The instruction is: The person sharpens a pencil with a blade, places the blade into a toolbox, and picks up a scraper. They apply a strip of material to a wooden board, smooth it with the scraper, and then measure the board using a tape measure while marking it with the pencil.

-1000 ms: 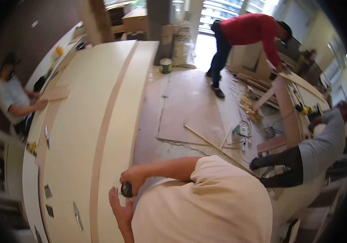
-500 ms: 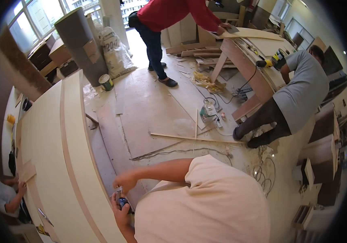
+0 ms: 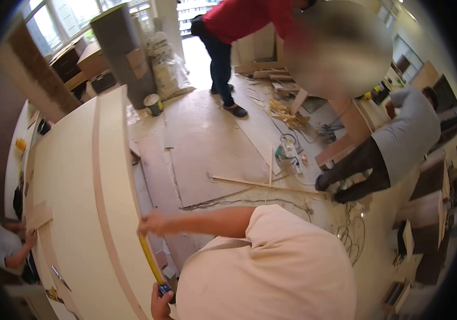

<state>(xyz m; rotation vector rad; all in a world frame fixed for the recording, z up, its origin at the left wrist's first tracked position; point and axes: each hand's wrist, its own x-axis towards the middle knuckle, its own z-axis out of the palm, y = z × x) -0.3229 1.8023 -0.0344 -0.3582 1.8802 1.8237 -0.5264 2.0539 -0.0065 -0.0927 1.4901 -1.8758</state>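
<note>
A tape measure (image 3: 165,291) with a dark blue case sits in my left hand (image 3: 159,305), whose fingers are wrapped around it at the bottom of the view. Its yellow blade (image 3: 151,258) is drawn out along the near edge of a large pale curved panel (image 3: 116,160). At the far end of the blade, my right hand (image 3: 154,224) is closed by the panel's edge; the blade's tip is hidden under the fingers. Reddish-brown strips (image 3: 100,197) run lengthwise over the panel.
Across the panel, a person's hand (image 3: 31,237) touches a small wooden piece (image 3: 40,215). Pliers (image 3: 61,277) lie on the panel. Two other people stand around another bench. Boards (image 3: 223,154), cables and a green power tool (image 3: 284,152) are on the floor.
My hands have moved apart, the right one up along the panel edge and the left one down. The yellow blade now shows stretched between them. The view has shifted slightly.
</note>
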